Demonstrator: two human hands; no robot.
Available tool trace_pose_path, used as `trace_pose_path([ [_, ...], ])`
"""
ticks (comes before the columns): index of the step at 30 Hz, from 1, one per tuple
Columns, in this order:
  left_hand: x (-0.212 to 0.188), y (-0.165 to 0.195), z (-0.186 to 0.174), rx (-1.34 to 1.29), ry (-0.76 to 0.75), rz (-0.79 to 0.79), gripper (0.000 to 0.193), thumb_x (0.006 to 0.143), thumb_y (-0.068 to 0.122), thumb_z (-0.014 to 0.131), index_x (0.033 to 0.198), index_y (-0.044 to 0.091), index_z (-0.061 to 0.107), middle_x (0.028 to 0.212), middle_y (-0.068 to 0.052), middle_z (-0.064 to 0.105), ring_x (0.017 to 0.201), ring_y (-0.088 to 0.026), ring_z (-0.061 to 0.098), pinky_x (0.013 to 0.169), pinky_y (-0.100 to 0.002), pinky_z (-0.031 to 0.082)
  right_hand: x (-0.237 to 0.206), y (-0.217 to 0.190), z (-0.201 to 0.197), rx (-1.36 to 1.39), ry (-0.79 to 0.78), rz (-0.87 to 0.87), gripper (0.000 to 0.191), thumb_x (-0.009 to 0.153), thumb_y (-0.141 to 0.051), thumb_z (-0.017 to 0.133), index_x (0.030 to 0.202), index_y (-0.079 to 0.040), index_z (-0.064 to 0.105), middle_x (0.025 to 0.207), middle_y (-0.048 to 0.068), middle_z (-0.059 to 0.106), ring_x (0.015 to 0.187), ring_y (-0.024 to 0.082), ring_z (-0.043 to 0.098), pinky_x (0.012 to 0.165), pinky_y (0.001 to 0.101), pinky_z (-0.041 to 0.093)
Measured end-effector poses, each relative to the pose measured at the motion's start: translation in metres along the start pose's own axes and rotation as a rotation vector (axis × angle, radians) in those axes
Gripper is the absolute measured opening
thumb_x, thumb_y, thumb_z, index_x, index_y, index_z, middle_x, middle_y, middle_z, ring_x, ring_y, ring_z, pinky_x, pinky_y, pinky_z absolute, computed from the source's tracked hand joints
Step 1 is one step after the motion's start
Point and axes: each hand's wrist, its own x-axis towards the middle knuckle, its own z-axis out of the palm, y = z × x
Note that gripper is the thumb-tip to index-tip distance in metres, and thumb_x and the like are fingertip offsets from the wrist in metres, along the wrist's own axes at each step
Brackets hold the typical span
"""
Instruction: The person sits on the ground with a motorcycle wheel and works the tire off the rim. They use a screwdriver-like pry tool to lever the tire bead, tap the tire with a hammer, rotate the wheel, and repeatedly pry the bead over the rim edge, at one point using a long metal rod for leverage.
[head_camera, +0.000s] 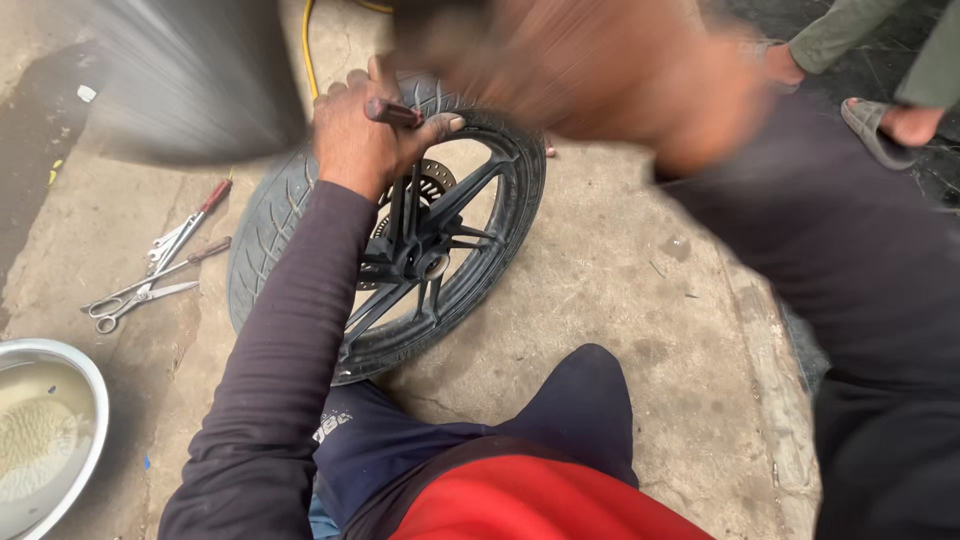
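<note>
Rough concrete floor (620, 300) is seen throughout. At the far left a metal basin (95, 400) of cloudy water is set, with scissors (135, 300) and hand tools (185, 235) beyond it. Near the middle a motorcycle wheel (400, 230) is laid flat, and above its rim a dark-handled tool (395, 112) is clenched in the left hand (365, 140). The right hand (600, 70) is blurred; its grip cannot be told.

Black tyre (262, 225) with grooved tread, dark-red tool handle (393, 113), silvery bowl (92, 385).
</note>
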Motion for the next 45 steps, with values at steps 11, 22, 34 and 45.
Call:
trace_pose_path([
  [11, -0.001, 0.009, 0.008, -0.054, 0.036, 0.072, 0.087, 0.073, 0.072, 0.085, 0.115, 0.002, 0.058, 0.096, -0.017, 0.068, 0.088, -0.038, 0.067, 0.078, -0.05, 0.051, -0.181, 0.029, 0.124, 0.292, -0.205, 0.684, 0.046, 0.101, -0.042, 0.066, 0.131, -0.007, 0.06, 0.093, 0.019, 0.069, 0.079, 0.035, 0.069, 0.068, 0.0478, 0.052],
  [22, 0.002, 0.003, -0.025, 0.002, -0.096, 0.148, 0.074, 0.066, 0.053, 0.091, 0.11, 0.004, 0.058, 0.099, -0.02, 0.067, 0.092, -0.04, 0.066, 0.081, -0.049, 0.051, -0.548, -0.208, 0.322, 0.569, -1.085, 1.698, 0.044, 0.095, -0.04, 0.064, 0.11, 0.0, 0.071, 0.099, 0.024, 0.072, 0.093, 0.038, 0.07, 0.083, 0.0498, 0.054],
  [34, -0.007, 0.028, 0.007, -0.008, -0.024, 0.337, 0.052, 0.075, 0.034, 0.083, 0.111, 0.006, 0.058, 0.099, -0.015, 0.066, 0.093, -0.034, 0.066, 0.08, -0.048, 0.05, -0.167, -0.057, 0.184, 0.671, 0.451, 0.757, 0.051, 0.098, -0.018, 0.077, 0.141, 0.0, 0.059, 0.132, 0.016, 0.063, 0.125, 0.028, 0.064, 0.109, 0.0409, 0.052],
  [45, -0.032, 0.017, -0.011, -0.101, -0.031, 0.412, 0.049, 0.086, 0.027, 0.075, 0.126, 0.006, 0.056, 0.108, -0.016, 0.063, 0.098, -0.036, 0.063, 0.083, -0.047, 0.049, -0.007, -0.072, 0.158, 0.974, 0.404, 0.188, 0.008, 0.103, -0.009, 0.068, 0.096, -0.005, 0.064, 0.088, 0.004, 0.067, 0.082, 0.014, 0.066, 0.076, 0.0322, 0.054],
])
